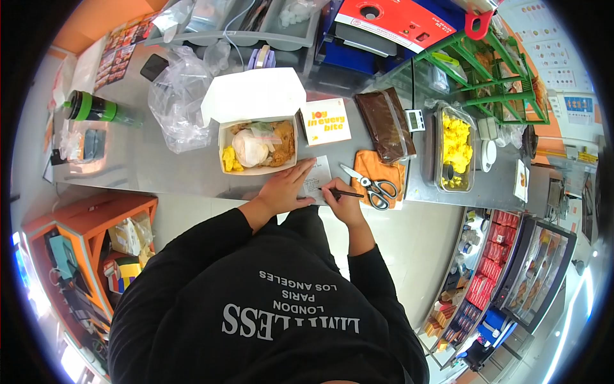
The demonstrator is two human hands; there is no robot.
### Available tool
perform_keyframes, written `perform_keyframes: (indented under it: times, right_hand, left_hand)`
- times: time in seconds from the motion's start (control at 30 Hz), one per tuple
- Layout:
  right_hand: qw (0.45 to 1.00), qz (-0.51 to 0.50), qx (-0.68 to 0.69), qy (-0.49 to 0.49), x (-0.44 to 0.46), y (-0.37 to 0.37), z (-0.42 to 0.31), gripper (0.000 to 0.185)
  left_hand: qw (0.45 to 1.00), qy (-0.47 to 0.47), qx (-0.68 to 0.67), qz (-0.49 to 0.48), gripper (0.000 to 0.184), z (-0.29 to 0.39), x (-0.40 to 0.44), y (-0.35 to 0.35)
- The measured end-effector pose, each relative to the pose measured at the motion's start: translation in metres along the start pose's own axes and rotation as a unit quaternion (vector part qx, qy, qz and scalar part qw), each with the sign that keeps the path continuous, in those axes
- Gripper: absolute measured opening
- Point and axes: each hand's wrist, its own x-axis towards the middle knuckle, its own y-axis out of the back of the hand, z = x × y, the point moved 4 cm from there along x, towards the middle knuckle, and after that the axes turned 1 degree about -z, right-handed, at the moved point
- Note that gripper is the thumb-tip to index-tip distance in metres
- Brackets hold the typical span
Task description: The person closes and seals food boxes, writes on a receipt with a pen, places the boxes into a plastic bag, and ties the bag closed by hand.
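My left hand [286, 189] lies flat with fingers stretched out, at the left edge of a small printed receipt [321, 170] on the metal counter. My right hand [343, 205] grips a dark pen [350, 193], its tip at the receipt's lower part. Just beyond my left hand stands an open white cardboard box [254, 96], lid up. Inside are fried chicken [282, 148], a pale wrapped round item [250, 148] and yellow food [231, 160]. Right of the receipt, scissors [375, 187] rest on a folded orange cloth [377, 165].
A printed white card box [327, 121] and a brown packet [385, 125] lie behind the receipt. Further right are a small timer [415, 120] and a clear tub of yellow food [456, 150]. To the left are a plastic bag [179, 99] and a green-black bottle [93, 107].
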Motion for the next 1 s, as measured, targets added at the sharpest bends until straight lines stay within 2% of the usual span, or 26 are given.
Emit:
perform_keyframes:
  times: [0.13, 0.2, 0.23, 0.27, 0.33, 0.37, 0.4, 0.47, 0.53, 0.6, 0.63, 0.67, 0.73, 0.77, 0.87, 0.93, 0.97, 1.0]
  right_hand:
    - [0.997, -0.011, -0.052, 0.057, 0.004, 0.008, -0.006, 0.008]
    - [0.991, 0.072, -0.107, 0.019, 0.007, 0.024, -0.008, 0.008]
    - [0.996, 0.074, -0.037, -0.023, 0.009, 0.028, -0.002, 0.009]
    - [0.996, 0.074, -0.037, -0.022, 0.012, 0.032, -0.008, 0.009]
    - [0.990, -0.047, -0.131, 0.018, 0.018, 0.032, -0.023, 0.007]
    - [0.990, -0.097, -0.105, -0.005, 0.020, 0.027, -0.032, 0.008]
    - [0.990, -0.095, -0.106, -0.005, 0.023, 0.028, -0.029, 0.008]
    - [0.960, -0.216, -0.177, -0.033, 0.032, 0.021, -0.019, 0.008]
    - [0.963, -0.224, -0.138, -0.055, 0.045, 0.020, -0.021, 0.010]
    - [0.996, -0.030, -0.074, 0.031, 0.060, 0.027, -0.024, 0.011]
    - [0.998, -0.008, -0.059, 0.010, 0.064, 0.029, -0.021, 0.012]
    - [0.998, -0.008, -0.059, 0.012, 0.063, 0.031, -0.020, 0.012]
    - [0.983, -0.153, -0.096, -0.023, 0.055, 0.028, -0.017, 0.012]
    - [0.983, -0.155, -0.098, -0.021, 0.053, 0.028, -0.017, 0.012]
    - [0.984, -0.106, -0.129, -0.067, 0.044, 0.037, -0.013, 0.013]
    - [0.991, -0.067, -0.083, -0.076, 0.047, 0.048, -0.017, 0.014]
    - [0.991, 0.006, -0.060, -0.122, 0.050, 0.058, -0.014, 0.021]
    - [0.992, 0.002, -0.061, -0.114, 0.055, 0.064, -0.013, 0.021]
  left_hand:
    - [1.000, -0.001, 0.002, 0.003, 0.088, 0.000, -0.001, -0.001]
    - [1.000, -0.002, -0.001, 0.002, 0.088, 0.000, -0.001, -0.001]
    - [1.000, -0.003, -0.003, 0.002, 0.088, 0.000, 0.000, 0.000]
    - [1.000, -0.003, -0.002, 0.002, 0.088, -0.001, 0.000, 0.000]
    - [1.000, 0.005, -0.006, -0.013, 0.088, -0.001, 0.000, -0.002]
    - [1.000, 0.003, -0.005, -0.013, 0.088, -0.001, 0.000, -0.003]
    - [1.000, 0.004, -0.002, -0.016, 0.088, -0.001, 0.000, -0.003]
    - [1.000, 0.005, 0.003, -0.019, 0.088, -0.001, 0.000, -0.002]
    - [0.999, 0.018, -0.011, -0.047, 0.089, -0.001, 0.000, -0.002]
    - [0.998, 0.023, -0.018, -0.051, 0.089, -0.001, 0.000, -0.001]
    - [0.998, 0.026, -0.027, -0.056, 0.089, -0.001, 0.000, -0.001]
    - [0.998, 0.027, -0.026, -0.054, 0.089, -0.001, 0.000, -0.001]
    - [0.998, 0.021, -0.032, -0.049, 0.088, -0.002, 0.000, 0.000]
    - [0.998, 0.022, -0.030, -0.046, 0.088, -0.003, 0.000, 0.001]
    - [0.997, 0.028, -0.041, -0.055, 0.087, -0.001, -0.002, 0.001]
    - [0.996, 0.034, -0.050, -0.069, 0.088, -0.001, -0.001, 0.004]
    - [0.996, 0.036, -0.046, -0.065, 0.088, 0.000, -0.001, 0.005]
    - [0.997, 0.030, -0.047, -0.049, 0.083, 0.000, -0.002, 0.004]
